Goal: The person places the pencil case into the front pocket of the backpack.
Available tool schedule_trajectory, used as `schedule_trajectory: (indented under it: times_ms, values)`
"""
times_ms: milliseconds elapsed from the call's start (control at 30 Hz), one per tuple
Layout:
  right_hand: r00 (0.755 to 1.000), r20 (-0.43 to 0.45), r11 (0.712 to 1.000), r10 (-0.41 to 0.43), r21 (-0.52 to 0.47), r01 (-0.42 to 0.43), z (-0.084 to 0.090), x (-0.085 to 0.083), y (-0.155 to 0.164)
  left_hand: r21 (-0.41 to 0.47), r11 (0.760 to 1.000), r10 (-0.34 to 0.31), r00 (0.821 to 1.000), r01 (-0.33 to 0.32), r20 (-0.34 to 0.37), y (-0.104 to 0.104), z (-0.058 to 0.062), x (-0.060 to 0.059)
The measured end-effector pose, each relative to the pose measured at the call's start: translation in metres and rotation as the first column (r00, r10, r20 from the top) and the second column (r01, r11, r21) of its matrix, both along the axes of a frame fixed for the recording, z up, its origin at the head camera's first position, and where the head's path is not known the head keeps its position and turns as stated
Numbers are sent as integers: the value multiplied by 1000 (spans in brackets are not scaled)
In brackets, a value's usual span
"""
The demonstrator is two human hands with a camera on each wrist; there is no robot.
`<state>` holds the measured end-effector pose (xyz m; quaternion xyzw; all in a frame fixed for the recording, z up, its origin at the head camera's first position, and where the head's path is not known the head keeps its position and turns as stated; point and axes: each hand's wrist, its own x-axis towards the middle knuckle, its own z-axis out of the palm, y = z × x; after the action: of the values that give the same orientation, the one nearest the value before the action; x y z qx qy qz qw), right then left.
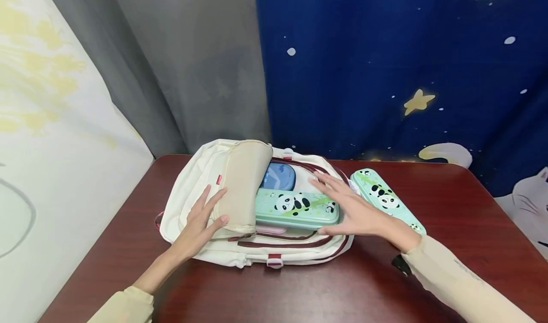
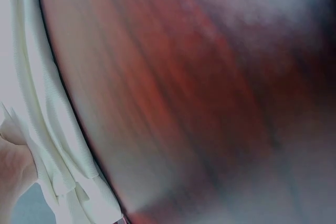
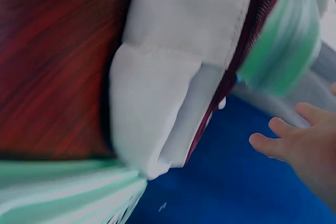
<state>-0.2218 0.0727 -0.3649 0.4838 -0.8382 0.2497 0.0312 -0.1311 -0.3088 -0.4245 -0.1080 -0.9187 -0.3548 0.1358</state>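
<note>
A white backpack (image 1: 210, 254) lies flat with its beige front flap (image 1: 241, 190) folded to the left. My left hand (image 1: 201, 225) rests with spread fingers on that flap; in the left wrist view only part of the hand (image 2: 16, 169) shows beside the white fabric. A green panda pencil case (image 1: 267, 209) sticks out of the opening, its left end hidden under the flap. Fingers spread, my right hand (image 1: 355, 211) hovers about the case's right end, thumb near its front edge. A blue case (image 1: 280, 175) sits behind the pencil case, inside the opening.
A second green panda pencil case (image 1: 402, 211) lies slantwise on the dark red table (image 1: 299, 294), right of the backpack. Something pink (image 1: 271, 229) shows under the first case. Grey and blue curtains (image 1: 364, 75) hang behind the table's far edge.
</note>
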Motion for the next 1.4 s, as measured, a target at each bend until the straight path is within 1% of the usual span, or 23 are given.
schedule_trajectory:
  times_ms: [67, 133, 200, 300, 433, 567, 700, 867, 1033, 1200, 1300, 1400]
  values:
    - [998, 27, 998, -61, -24, 62, 0, 6, 13, -3, 1000, -5, 1000, 5, 2, 1, 0, -1]
    - [993, 56, 994, -100, -35, 102, -4, 11, 25, -5, 1000, -9, 1000, 9, 9, 1, 1, -1]
    - [989, 77, 991, -124, -35, 126, -10, 16, 32, -5, 1000, -11, 1000, 12, 16, 0, 1, 0]
    - [987, 72, 989, -141, -43, 145, -19, 18, 33, 0, 1000, -17, 1000, 17, 24, -1, 1, 1]
    - [984, 60, 980, -166, -97, 171, -25, 17, 30, 3, 999, -33, 999, 33, 29, -1, 1, 1]
    - [984, 56, 974, -171, -139, 177, -29, 17, 29, 7, 999, -45, 999, 45, 25, 0, 2, 0]
    - [984, 57, 972, -167, -159, 174, -32, 15, 29, 35, 997, -66, 998, 65, 24, 0, 1, 0]
    - [986, 80, 969, -147, -186, 160, -31, 9, 24, 48, 996, -74, 997, 73, 17, -3, 1, 1]
    - [986, 81, 973, -143, -172, 155, -28, 7, 16, 64, 996, -65, 998, 65, -5, -6, 2, 3]
    - [985, 63, 973, -160, -161, 168, -27, 9, 12, 71, 995, -66, 998, 66, 1, -6, 2, 2]
    - [984, 54, 972, -167, -161, 174, -29, 9, 12, 83, 995, -60, 998, 60, 0, -4, 0, 1]
    - [987, 27, 976, -157, -151, 160, -29, 7, 11, 106, 993, -52, 999, 52, -3, -2, -3, 2]
